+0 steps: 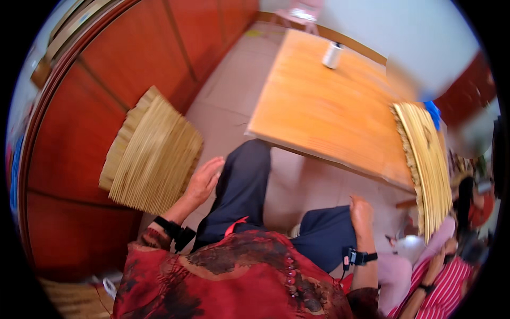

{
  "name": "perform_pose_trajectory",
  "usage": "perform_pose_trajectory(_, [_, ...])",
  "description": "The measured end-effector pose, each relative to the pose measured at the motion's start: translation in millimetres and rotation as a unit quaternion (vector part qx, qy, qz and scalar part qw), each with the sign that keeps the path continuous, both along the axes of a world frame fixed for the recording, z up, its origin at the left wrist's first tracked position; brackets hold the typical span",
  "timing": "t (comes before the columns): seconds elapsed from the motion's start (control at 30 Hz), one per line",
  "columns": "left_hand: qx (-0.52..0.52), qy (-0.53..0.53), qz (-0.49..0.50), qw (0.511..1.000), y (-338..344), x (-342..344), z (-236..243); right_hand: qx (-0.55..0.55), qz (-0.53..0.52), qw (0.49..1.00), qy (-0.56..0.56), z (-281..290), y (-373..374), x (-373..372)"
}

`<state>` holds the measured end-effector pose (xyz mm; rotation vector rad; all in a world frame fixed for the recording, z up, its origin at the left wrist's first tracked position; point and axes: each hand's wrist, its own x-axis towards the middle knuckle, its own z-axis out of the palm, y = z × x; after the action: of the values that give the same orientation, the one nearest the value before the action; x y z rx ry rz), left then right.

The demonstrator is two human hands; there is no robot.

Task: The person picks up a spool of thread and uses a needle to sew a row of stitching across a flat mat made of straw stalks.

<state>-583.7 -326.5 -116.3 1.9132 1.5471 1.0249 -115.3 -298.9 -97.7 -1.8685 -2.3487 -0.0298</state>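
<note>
My left hand (204, 181), fingers apart and holding nothing, is beside my left thigh, near a flat stack of pale straw-like strips (151, 159) by the red cabinet. My right hand (362, 215) is by my right knee with its fingers curled; whatever it might hold is hidden. Ahead of me stands a wooden table (313, 95) with a white cylindrical container (331, 55) near its back. Another long bundle of yellow strips (427, 170) lies along the table's right side, past my right hand.
A co-worker in a striped top (441, 287) sits close at my right, hands near their pink-clad legs. A pink chair (297, 11) stands behind the table by the wall. Red cabinet doors (69, 138) run along my left, with more woven material (69, 297) at lower left.
</note>
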Motion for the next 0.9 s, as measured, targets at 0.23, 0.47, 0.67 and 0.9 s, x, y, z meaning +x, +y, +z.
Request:
perform_pose_trajectory(0.23, [0.023,0.169,0.294,0.941,-41,-119,-15,-0.113,-0.031,0.992,-0.038,18,14,-18])
perform_pose_trajectory(0.47, [0.026,0.347,0.447,0.824,-30,-210,5,-0.095,-0.048,0.993,-0.048,25,15,-26])
perform_pose_trajectory(0.67, [-0.049,0.354,0.539,0.763,-13,-245,30,-0.109,-0.055,0.990,-0.069,28,14,-29])
perform_pose_trajectory(0.9, [-0.130,0.438,0.531,0.714,-19,-262,20,-0.101,-0.062,0.992,-0.051,35,14,-41])
